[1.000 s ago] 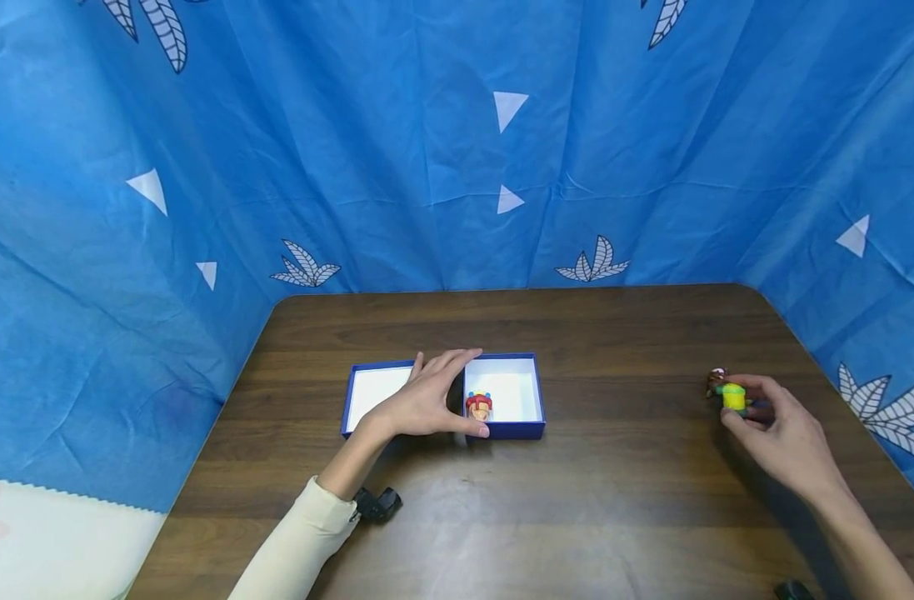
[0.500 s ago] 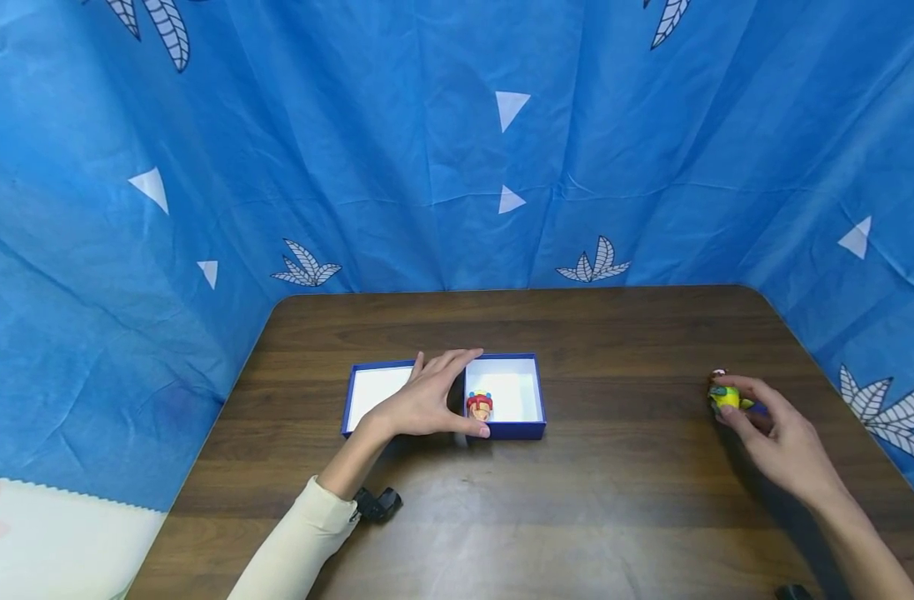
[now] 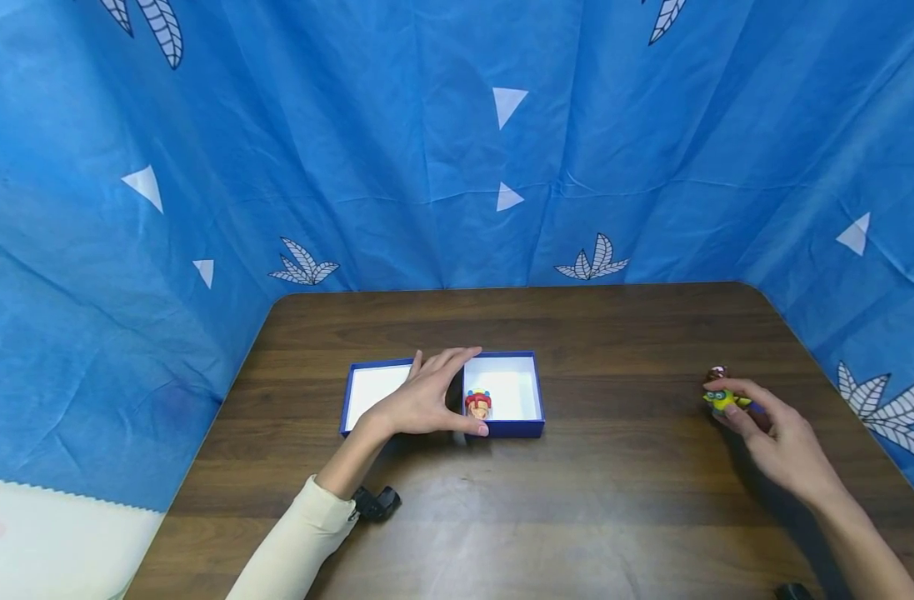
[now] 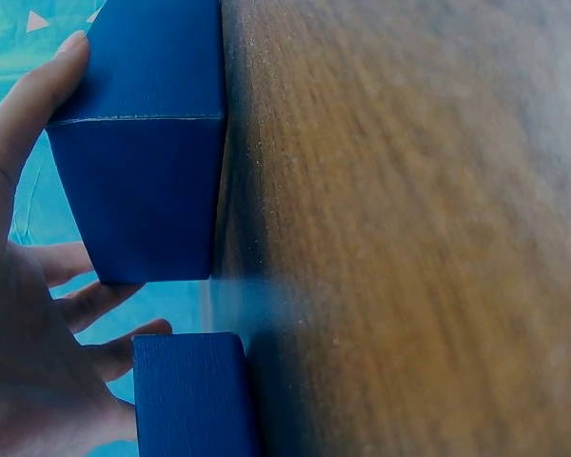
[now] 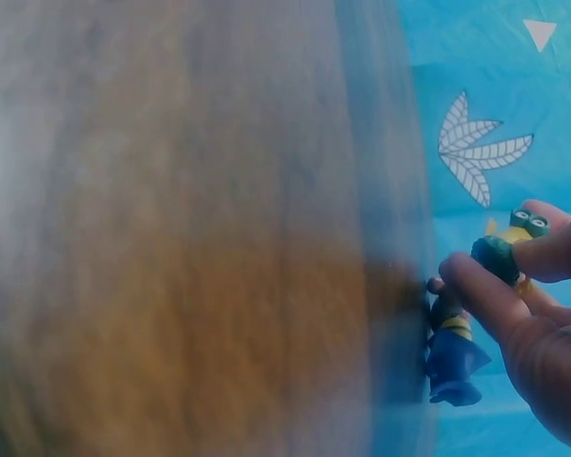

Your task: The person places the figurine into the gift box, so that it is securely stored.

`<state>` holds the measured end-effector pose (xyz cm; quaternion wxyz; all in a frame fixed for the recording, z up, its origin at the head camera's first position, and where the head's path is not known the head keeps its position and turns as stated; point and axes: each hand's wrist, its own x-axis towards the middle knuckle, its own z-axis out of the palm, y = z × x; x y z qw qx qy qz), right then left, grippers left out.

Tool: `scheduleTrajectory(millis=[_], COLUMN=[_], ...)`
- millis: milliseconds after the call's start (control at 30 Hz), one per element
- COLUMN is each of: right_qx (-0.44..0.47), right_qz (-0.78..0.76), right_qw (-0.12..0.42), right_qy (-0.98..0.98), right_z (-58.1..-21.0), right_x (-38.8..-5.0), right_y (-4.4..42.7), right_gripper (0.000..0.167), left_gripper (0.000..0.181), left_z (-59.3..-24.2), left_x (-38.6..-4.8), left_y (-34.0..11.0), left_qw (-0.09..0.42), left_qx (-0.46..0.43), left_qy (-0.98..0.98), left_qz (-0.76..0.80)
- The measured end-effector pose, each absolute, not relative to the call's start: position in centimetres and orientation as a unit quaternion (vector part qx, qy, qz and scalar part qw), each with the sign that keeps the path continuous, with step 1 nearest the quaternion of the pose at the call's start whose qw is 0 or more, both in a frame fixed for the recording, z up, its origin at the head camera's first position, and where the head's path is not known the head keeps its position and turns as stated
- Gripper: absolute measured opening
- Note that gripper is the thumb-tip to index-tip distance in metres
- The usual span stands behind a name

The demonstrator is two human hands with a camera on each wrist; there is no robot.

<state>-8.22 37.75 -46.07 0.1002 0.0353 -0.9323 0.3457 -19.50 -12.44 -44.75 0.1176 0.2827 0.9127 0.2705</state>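
Head cam high, fwd/down over table (image 3: pixel 614 500); wrist cams low, close; box (image 3: pixel 505 430) common to head + L.

On the brown wooden table (image 3: pixel 576 500) before me, an open blue rectangular box (image 3: pixel 505 430) sits mid-frame, a small red-topped figurine (image 3: pixel 478 403) in its lower left corner, a shallow blue-rimmed white tray (image 3: pixel 372 392) to its left; at far right, a yellow-green toy figure (image 3: pixel 722 402) in the right hand (image 3: pixel 785 443); blue patterned cloth (image 3: pixel 427 150) behind.

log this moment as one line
left hand: holds open box; right hand: holds yellow-green figurine; in box: red-topped figurine; beside box: lid; by right hand: blue figurine
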Motion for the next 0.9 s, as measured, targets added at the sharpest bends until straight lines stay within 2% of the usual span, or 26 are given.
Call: scheduleTrajectory(millis=[133, 300, 367, 567, 900], right_qx=[0.034, 0.037, 0.046, 0.048, 0.044], right_qz=[0.356, 0.399, 0.400, 0.370, 0.375], right_qw=[0.097, 0.074, 0.081, 0.134, 0.130], right_qy=[-0.929, -0.913, -0.912, -0.918, -0.917], right_z=[-46.08, -46.32, -46.57, -47.03, -46.86], right_x=[-8.27, -8.46, -8.52, -8.65, -8.67], right_y=[37.71, 37.62, 37.60, 37.70, 37.75], right_gripper=[0.036, 0.053, 0.057, 0.050, 0.053], left_gripper=[0.123, 0.123, 0.123, 0.123, 0.122], left_z=[-44.74, -44.70, -44.67, -44.55, -44.61], left_x=[-19.50, -19.47, -19.44, -19.31, -19.33], left_y=[-12.47, -12.47, -12.47, -12.40, -12.46], left_qw=[0.116, 0.117, 0.117, 0.115, 0.115], left_qx=[0.284, 0.282, 0.282, 0.284, 0.282], left_qy=[0.912, 0.913, 0.913, 0.912, 0.914], left_qz=[0.270, 0.271, 0.271, 0.272, 0.268])
